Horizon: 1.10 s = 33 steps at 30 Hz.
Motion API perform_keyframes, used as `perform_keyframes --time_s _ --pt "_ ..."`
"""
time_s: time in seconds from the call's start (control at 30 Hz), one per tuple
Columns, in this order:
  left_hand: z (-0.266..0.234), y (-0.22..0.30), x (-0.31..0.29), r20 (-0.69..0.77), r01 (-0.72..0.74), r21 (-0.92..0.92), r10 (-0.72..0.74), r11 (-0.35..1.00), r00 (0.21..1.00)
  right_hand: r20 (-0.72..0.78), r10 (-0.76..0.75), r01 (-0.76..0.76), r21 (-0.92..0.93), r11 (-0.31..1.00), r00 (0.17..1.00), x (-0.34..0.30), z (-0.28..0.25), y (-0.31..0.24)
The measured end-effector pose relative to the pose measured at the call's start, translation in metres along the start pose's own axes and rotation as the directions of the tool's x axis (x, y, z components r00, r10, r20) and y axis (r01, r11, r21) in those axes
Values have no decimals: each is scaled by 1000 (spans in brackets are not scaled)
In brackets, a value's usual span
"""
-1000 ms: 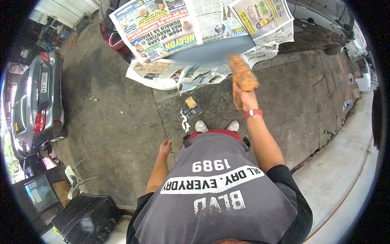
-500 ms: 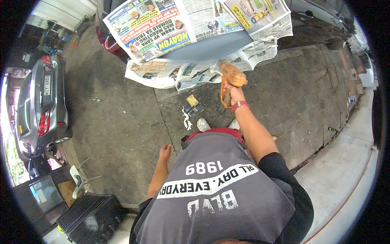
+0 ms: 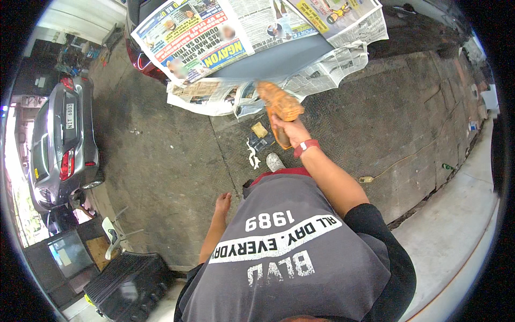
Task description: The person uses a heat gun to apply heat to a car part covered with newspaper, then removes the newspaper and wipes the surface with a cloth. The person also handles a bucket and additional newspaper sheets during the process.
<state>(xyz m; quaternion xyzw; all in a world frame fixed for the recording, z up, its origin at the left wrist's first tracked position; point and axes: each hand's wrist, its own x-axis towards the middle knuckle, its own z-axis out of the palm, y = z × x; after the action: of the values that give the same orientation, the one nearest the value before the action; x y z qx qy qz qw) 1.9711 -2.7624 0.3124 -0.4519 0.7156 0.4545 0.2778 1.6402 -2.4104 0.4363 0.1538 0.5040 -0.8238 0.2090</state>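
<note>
Broadly, dark patterned flooring (image 3: 161,145) spreads beneath everything. Beyond the fingers of the right hand (image 3: 289,130), the nearer hand, stands a smooth grey panel (image 3: 263,61) bordered by printed newspaper sheets (image 3: 332,64), its long axis running crosswise. Next comes an orange, elongated handheld tool (image 3: 279,100), its exact kind blurred, slanting from upper left to lower right; its far end overlaps the near paper in view, contact unclear. The right fingers wrap its handle, the bulky body lying just ahead of them. The left hand (image 3: 223,202) hangs apart, seemingly empty; I cannot tell whether its fingers are spread.
</note>
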Motion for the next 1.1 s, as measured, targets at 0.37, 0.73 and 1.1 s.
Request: perform_keyframes --time_s 0.37,0.73,1.1 --pt "-4 10 4 -77 -116 -1 116 993 990 137 -105 93 90 992 985 -15 24 -54" --pt "-1 5 -7 -27 -104 141 109 985 994 -332 -201 253 120 960 922 3 -83 -98" --pt "-8 23 15 15 -116 82 115 990 993 -63 -409 380 -261 887 911 -14 -29 -86"
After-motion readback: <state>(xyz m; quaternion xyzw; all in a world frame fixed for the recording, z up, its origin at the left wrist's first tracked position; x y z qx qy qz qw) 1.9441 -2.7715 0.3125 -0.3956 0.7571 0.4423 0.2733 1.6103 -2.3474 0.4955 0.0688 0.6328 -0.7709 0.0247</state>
